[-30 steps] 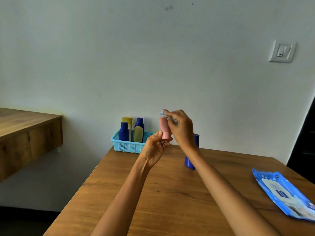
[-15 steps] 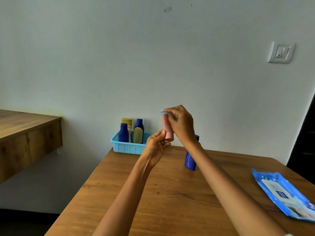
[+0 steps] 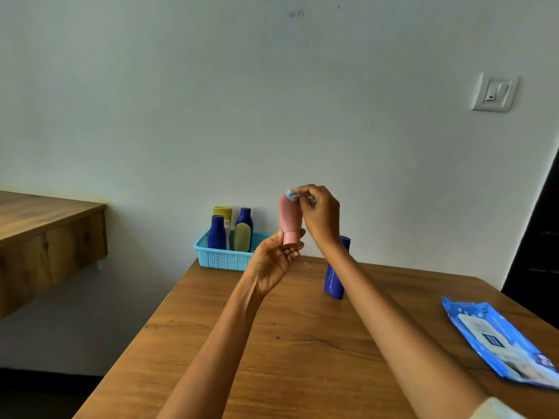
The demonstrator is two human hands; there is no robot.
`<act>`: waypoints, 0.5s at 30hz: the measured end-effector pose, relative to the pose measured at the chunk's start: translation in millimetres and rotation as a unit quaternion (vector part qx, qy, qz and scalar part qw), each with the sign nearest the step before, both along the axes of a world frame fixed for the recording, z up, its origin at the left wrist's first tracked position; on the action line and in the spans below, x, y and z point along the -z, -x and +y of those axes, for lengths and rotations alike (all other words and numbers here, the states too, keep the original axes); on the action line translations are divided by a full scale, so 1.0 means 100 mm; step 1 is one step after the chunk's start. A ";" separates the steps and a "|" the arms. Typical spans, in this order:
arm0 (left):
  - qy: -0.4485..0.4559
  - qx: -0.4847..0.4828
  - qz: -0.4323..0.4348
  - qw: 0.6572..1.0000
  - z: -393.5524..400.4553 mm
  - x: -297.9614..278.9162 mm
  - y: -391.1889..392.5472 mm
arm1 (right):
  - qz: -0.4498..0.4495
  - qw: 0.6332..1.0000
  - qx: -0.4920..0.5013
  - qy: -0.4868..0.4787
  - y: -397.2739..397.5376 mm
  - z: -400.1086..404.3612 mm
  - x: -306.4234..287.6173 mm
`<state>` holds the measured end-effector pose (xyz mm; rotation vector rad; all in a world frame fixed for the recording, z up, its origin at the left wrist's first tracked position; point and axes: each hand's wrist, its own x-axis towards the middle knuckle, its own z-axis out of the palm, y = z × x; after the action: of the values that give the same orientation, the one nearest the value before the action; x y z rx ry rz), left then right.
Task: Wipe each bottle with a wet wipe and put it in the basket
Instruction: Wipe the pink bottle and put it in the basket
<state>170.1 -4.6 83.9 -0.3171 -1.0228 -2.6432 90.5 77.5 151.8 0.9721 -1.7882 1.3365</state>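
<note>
My left hand (image 3: 273, 263) holds a pink bottle (image 3: 290, 220) upside down by its cap, raised above the wooden table (image 3: 272, 343). My right hand (image 3: 320, 217) pinches a small wet wipe (image 3: 291, 195) against the bottle's upper end. A light-blue basket (image 3: 225, 257) stands at the table's far edge by the wall, holding several bottles: two dark blue, one yellow-capped and one pale yellow-green. A dark blue bottle (image 3: 334, 281) stands on the table behind my right forearm, partly hidden by it.
A blue pack of wet wipes (image 3: 499, 340) lies flat near the table's right edge. A second wooden counter (image 3: 45, 237) juts from the left. A white wall with a light switch (image 3: 493, 92) runs behind the table.
Both hands have lifted the pink bottle slightly. My right hand with the wipe has shifted along the bottle's upper end. The basket and the dark blue bottle have not moved.
</note>
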 end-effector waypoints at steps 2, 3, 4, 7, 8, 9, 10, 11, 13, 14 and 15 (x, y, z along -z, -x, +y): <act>0.002 0.005 0.002 1.000 -0.01 0.02 0.00 | -0.026 0.999 -0.012 0.019 -0.01 -0.01 0.09; -0.001 0.005 0.002 1.000 -0.02 0.01 -0.01 | -0.034 0.999 -0.017 0.027 -0.03 0.00 0.16; -0.005 -0.002 0.001 1.000 -0.03 0.02 -0.01 | -0.042 0.998 -0.021 0.031 -0.05 0.01 0.24; -0.006 -0.014 0.002 1.000 -0.08 0.01 -0.01 | -0.059 0.997 -0.047 0.021 -0.11 0.08 0.45; -0.001 -0.022 -0.001 1.000 -0.09 0.02 -0.01 | -0.062 0.996 -0.057 0.013 -0.13 0.11 0.48; 0.006 -0.028 -0.005 1.000 -0.10 0.01 -0.01 | -0.064 0.996 -0.065 0.002 -0.14 0.15 0.50; 0.016 -0.040 -0.010 0.999 -0.11 0.01 0.00 | -0.067 0.995 -0.073 -0.009 -0.16 0.19 0.50; 0.029 -0.054 -0.014 0.998 -0.09 -0.01 0.01 | -0.074 0.994 -0.080 -0.014 -0.17 0.23 0.48; 0.076 -0.100 -0.024 0.992 -0.05 -0.02 0.04 | -0.099 0.992 -0.075 0.015 -0.18 0.28 0.43; 0.107 -0.129 -0.032 0.985 -0.01 -0.01 0.06 | -0.121 0.989 -0.065 0.051 -0.17 0.29 0.40; 0.141 -0.156 -0.040 0.977 0.03 0.00 0.07 | -0.149 0.983 -0.060 0.091 -0.17 0.29 0.34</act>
<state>162.7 -1.3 84.1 -0.0966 -1.3545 -2.2480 107.1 106.2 117.4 0.8246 -1.8036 1.7672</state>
